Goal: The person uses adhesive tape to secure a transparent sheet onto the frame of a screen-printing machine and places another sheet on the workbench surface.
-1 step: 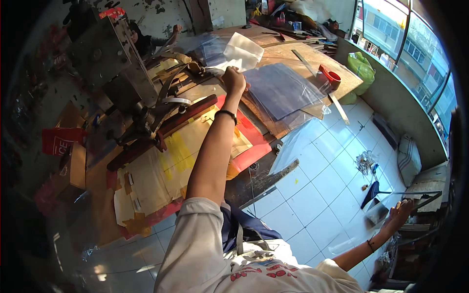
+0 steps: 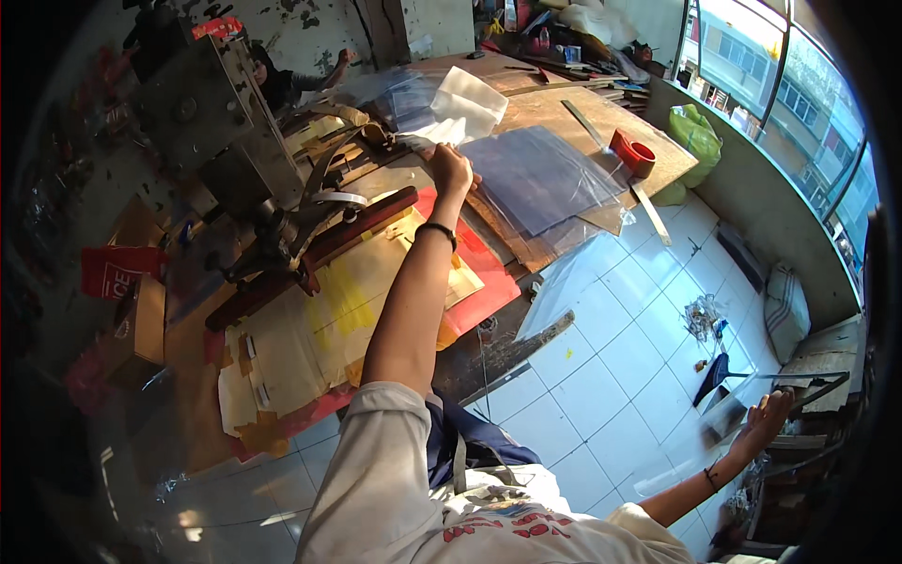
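Note:
My left hand is stretched out over the workbench, its fingers curled closed; what they hold, if anything, is hidden. Just beyond it lies a creased, translucent whitish plastic sheet. To its right is a stack of clear bluish plastic sheets. Below and left of that hand, a machine's dark red bar crosses a pale, taped work board with red edges. Far out at the lower right, my right hand has bent fingers beside a dark bar; its grip is partly hidden.
A metal press-like machine stands on the left. Red tape rolls and a long flat strip lie at the bench's right. A green bag hangs near the wall. A blue broom-like head is on the tiled floor. Another person sits behind the machine.
My left hand has drawn slightly back toward me from the whitish sheet. My right hand has shifted very little.

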The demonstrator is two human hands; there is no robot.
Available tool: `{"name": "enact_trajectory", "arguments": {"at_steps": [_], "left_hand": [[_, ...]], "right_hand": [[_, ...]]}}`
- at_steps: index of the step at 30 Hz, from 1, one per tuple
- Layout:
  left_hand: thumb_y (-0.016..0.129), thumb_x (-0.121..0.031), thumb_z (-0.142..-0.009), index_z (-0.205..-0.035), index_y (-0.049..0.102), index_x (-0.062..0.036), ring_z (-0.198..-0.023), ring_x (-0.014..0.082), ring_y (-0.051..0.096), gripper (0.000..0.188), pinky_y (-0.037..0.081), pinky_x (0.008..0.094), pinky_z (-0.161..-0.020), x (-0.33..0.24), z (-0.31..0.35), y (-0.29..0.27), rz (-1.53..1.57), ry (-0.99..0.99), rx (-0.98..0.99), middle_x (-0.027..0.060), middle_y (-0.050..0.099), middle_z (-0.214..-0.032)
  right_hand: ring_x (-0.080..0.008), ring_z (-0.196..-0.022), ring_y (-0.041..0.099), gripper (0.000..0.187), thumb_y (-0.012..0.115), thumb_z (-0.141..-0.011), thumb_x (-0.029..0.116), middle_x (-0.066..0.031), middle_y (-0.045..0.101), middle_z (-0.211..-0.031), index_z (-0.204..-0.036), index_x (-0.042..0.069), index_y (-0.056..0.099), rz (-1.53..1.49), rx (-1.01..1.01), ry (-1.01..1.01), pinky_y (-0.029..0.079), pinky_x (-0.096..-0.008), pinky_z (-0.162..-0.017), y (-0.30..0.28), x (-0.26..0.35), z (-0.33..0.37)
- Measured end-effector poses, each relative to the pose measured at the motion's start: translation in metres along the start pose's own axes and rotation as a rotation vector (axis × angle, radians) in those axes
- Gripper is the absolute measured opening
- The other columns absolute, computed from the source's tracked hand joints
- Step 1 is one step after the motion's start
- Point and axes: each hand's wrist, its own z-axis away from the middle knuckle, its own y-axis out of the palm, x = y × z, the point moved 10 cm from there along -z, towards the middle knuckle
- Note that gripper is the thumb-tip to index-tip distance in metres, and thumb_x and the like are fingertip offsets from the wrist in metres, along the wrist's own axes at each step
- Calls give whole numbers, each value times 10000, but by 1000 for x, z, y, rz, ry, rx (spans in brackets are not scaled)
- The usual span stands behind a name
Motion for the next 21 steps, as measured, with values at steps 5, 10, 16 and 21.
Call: {"name": "enact_trajectory", "arguments": {"at_steps": [5,10,16,21], "left_hand": [[599,-114,-883,-1372,337,30,-743,365,712,573,603,441,-529,84,5,-46,-379,-177,-118,257,606,-1028],[785,-394,-801,-1488,261,-10,-1326,471,374,946,374,525,-1082,-29,107,-13,-609,332,37,279,355,-1401],[772,-625,-730,-1446,438,-23,-1399,300,415,993,310,443,-1162,-23,280,34,216,353,1263,176,487,-1466],[610,-170,-995,-1046,703,13,-665,104,688,212,553,242,-600,-7,351,-30,354,44,1005,78,739,-850]], "right_hand": [[-163,-1153,512,434,577,-965,410,-11,484,-1286,-1318,167,506,8,176,75,454,-295,-836,62,9,26],[-17,-547,377,138,589,-979,213,44,444,-673,-996,76,577,-5,810,181,271,-181,-462,211,47,121],[-150,-655,684,98,688,-859,-11,-91,733,-819,-954,3,709,-68,1669,-210,528,-269,-589,365,135,287],[-89,-521,538,151,770,-830,79,-43,685,-701,-971,73,716,-151,1266,-410,399,-268,-487,404,197,271]]}}
